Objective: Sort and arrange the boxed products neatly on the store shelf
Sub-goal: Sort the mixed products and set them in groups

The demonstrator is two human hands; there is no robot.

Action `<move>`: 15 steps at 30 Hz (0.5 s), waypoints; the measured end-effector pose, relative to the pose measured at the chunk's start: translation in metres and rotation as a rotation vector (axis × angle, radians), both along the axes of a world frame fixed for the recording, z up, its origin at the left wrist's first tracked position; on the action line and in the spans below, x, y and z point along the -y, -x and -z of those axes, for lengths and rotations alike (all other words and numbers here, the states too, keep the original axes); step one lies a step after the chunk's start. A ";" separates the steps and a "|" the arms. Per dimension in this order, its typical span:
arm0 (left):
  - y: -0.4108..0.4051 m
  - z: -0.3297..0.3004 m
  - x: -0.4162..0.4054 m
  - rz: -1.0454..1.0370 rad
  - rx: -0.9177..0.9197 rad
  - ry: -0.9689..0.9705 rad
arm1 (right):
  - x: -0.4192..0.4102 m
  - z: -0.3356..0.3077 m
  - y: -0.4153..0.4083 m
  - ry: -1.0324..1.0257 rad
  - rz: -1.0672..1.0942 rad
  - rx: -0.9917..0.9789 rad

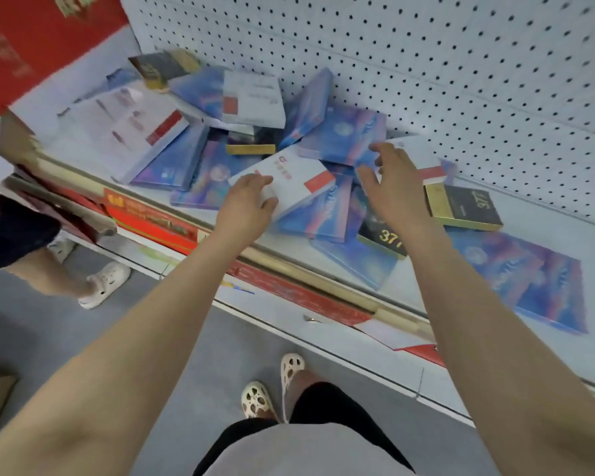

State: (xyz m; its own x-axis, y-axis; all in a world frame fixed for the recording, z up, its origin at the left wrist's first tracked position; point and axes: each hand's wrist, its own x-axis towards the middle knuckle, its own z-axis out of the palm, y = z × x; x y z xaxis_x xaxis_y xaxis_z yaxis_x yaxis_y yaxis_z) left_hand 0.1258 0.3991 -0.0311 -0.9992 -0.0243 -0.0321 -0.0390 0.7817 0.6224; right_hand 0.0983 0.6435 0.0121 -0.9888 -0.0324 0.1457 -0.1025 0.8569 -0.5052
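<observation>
My left hand (246, 201) was on a white box w/ a red tab (289, 182), fingers curled on its near corner, holding it. That box lay tilted on top of the messy pile of blue boxes (323, 214) in the middle of the shelf (547, 235). My right hand (389, 187) was just beside it, fingers spread apart, not holding anything, over another white box (423, 163) near the pegboard wall (461, 63). A black & gold box (464, 207) sat to the right of that hand, a 2nd one (382, 235) partly hidden under my right arm. One blue box (526, 280) lay flat by itself, far right. More white boxes (124, 128) lay at the left end.
</observation>
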 end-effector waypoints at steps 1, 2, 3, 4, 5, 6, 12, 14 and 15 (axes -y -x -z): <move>0.011 0.002 0.002 0.035 0.023 0.051 | 0.005 -0.003 0.013 0.010 0.015 0.004; 0.019 0.005 0.003 0.069 0.039 0.109 | 0.012 -0.005 0.027 0.024 0.032 0.012; 0.027 0.007 0.005 0.103 0.043 0.173 | 0.020 -0.006 0.042 0.043 0.046 0.023; 0.031 0.010 0.007 0.134 0.039 0.234 | 0.029 -0.005 0.057 0.071 0.053 0.043; 0.032 0.013 0.009 0.152 0.032 0.281 | 0.039 -0.004 0.071 0.105 0.056 0.069; 0.031 0.016 0.010 0.154 0.030 0.313 | 0.050 -0.003 0.084 0.145 0.060 0.097; 0.030 0.026 0.012 0.082 0.056 0.337 | 0.093 0.009 0.139 0.404 0.148 0.218; 0.035 0.025 0.014 0.080 0.050 0.352 | 0.096 0.008 0.147 0.420 0.206 0.219; 0.037 0.025 0.016 0.080 0.058 0.345 | 0.096 0.008 0.147 0.429 0.241 0.205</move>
